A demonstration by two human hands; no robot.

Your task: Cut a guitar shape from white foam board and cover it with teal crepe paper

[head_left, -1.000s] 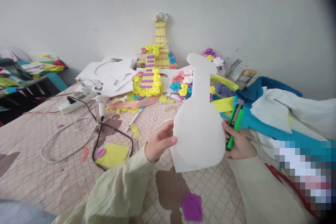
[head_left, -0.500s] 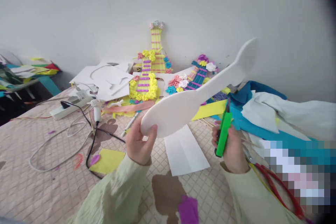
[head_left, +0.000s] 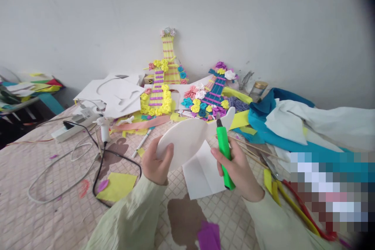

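Note:
Between thumb and fingers, my left hand grips the rounded end of a white foam-board cutout that narrows to a neck and flares at its far tip. My right hand is wrapped round a green utility knife, its dark tip pointing up and away from me. The knife's tip overlaps the cutout's narrow part in view; I cannot tell whether they touch. Below the cutout lies a folded white sheet of paper on the quilted tablecloth.
Woven, flower-trimmed pieces lean at the wall. A glue gun and a power strip with cables sit left. White card offcuts lie behind. Red-handled scissors, blue crepe paper and a glass jar are right.
The cutout's far end has swung down and toward me, now lower in view. My right hand has moved left with the knife, close to the cutout's neck.

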